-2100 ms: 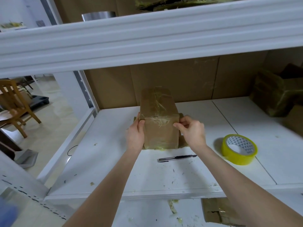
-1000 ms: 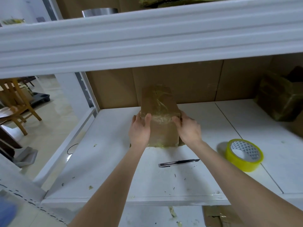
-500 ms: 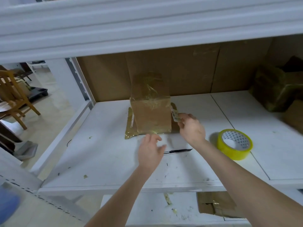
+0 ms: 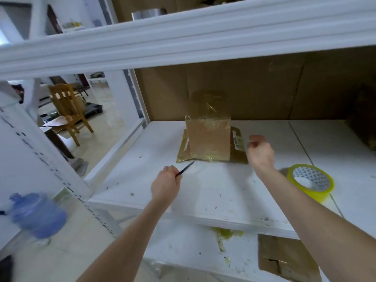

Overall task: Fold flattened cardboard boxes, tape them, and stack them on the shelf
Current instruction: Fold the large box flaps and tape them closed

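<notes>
**Obs. A:** The left hand [image 4: 165, 187] grips a thin dark pen-shaped cutter [image 4: 184, 169]. Its tip points toward 1 o'clock, just short of the lower-left corner of the upright brown cardboard box bound in glossy yellowish tape [image 4: 207, 139].

**Obs. B:** Where does the box sit?

**Obs. A:** Mid-way along the white shelf board [image 4: 203, 192], on a flattened tape-covered cardboard sheet [image 4: 239, 147] that pokes out at the box's 3 and 9 o'clock. The right hand [image 4: 260, 152] hangs at the box's 3 o'clock, clear of it, fingers curled in. It is seen from the back, so whether it pinches anything cannot be told. The hands are well apart.

**Obs. B:** Hazards?

**Obs. A:**
- Nothing braces the box, so a shove from the cutter would likely slide or tip it toward 12 o'clock.
- The tape looks slick. The tip could skid and slit the box wall instead of loose tape, or run on toward the right hand.
- Whether the blade is extended is not visible.
- The bright yellow roll of packing tape [image 4: 311, 181] lies at the box's 4 o'clock, close by the right forearm. A careless sweep could knock it off the shelf.
</notes>
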